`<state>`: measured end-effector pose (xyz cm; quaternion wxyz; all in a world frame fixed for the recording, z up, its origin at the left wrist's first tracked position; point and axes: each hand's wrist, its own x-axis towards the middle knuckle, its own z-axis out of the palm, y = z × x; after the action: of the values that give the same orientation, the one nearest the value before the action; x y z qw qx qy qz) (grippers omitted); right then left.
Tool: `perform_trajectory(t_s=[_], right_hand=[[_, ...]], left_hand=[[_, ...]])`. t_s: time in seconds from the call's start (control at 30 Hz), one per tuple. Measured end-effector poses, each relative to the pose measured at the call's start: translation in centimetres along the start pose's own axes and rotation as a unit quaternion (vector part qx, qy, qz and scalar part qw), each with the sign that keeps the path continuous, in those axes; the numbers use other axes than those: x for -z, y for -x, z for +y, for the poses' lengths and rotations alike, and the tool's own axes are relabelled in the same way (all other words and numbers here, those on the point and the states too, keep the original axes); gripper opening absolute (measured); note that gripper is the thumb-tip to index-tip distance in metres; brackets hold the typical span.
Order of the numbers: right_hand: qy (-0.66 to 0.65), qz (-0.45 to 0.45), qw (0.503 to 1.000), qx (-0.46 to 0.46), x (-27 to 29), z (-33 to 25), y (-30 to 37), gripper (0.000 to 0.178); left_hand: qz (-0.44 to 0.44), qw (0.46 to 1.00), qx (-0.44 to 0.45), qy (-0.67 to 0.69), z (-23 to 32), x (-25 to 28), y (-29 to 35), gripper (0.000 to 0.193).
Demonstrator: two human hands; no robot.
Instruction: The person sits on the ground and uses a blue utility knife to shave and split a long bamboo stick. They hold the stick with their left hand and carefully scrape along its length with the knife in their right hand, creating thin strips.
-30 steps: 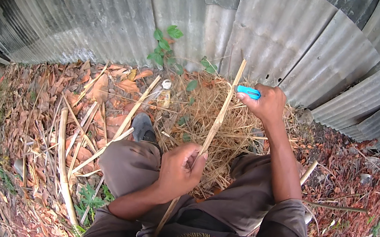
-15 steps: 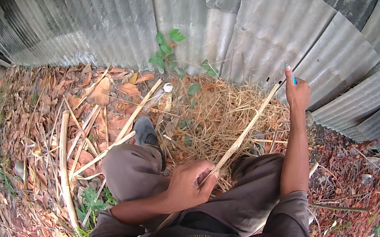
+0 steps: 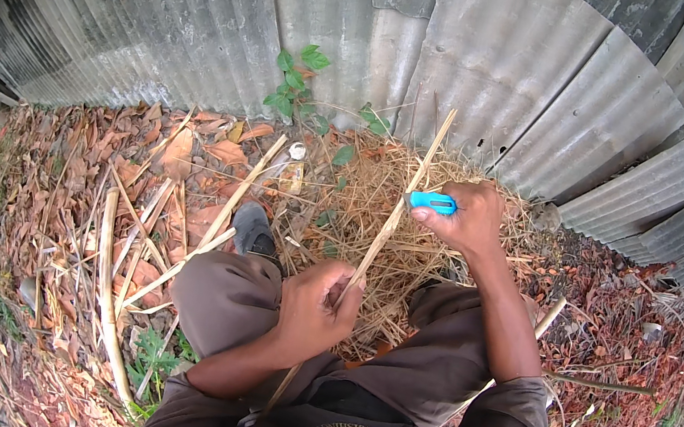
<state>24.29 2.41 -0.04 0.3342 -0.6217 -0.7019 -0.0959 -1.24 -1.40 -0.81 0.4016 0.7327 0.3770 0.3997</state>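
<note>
"Corrugated metal sheets (image 3: 502,68) are walling the far side. What is lying at left?"

"Dry leaves (image 3: 178,152), with pale split sticks (image 3: 235,200) resting across them."

"And the left hand (image 3: 319,307)?"

"It is curling around the bamboo-like strip (image 3: 383,237), probably steadying it; the strip is slanting outward above dry straw (image 3: 358,207), its far tip free."

"Why is the blue tool handle (image 3: 432,202) pointing sideways?"

"The right hand (image 3: 473,222) is clasping it, apparently keeping its front end at the strip, though whether they are touching is hard to tell."
</note>
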Motion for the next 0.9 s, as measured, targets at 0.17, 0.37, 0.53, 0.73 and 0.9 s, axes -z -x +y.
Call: perform_trajectory(t_s=[0.17,0.37,0.53,0.73,0.9], right_hand=[[0.042,0.038,0.998,0.042,0.4,0.7,-0.3,0.068],[0.065,0.063,0.996,0.007,0.0,1.3,0.0,0.068],[0.083,0.058,0.987,-0.126,0.5,3.8,-1.2,0.066],[0.067,0.044,0.918,-0.388,1.7,9.2,-2.9,0.082],[0.033,0.03,0.898,-0.437,2.6,10.6,-1.2,0.084]], left_hand=[[-0.009,0.996,-0.064,-0.065,0.6,-0.1,0.1,0.008],[-0.018,0.998,-0.041,-0.036,0.5,-0.5,0.5,0.007],[-0.053,0.996,-0.059,-0.038,0.6,-0.3,1.1,0.008],[-0.11,0.99,-0.089,-0.015,1.4,-0.3,2.2,0.009],[-0.107,0.991,0.025,0.076,-0.1,-0.4,1.7,0.006]])
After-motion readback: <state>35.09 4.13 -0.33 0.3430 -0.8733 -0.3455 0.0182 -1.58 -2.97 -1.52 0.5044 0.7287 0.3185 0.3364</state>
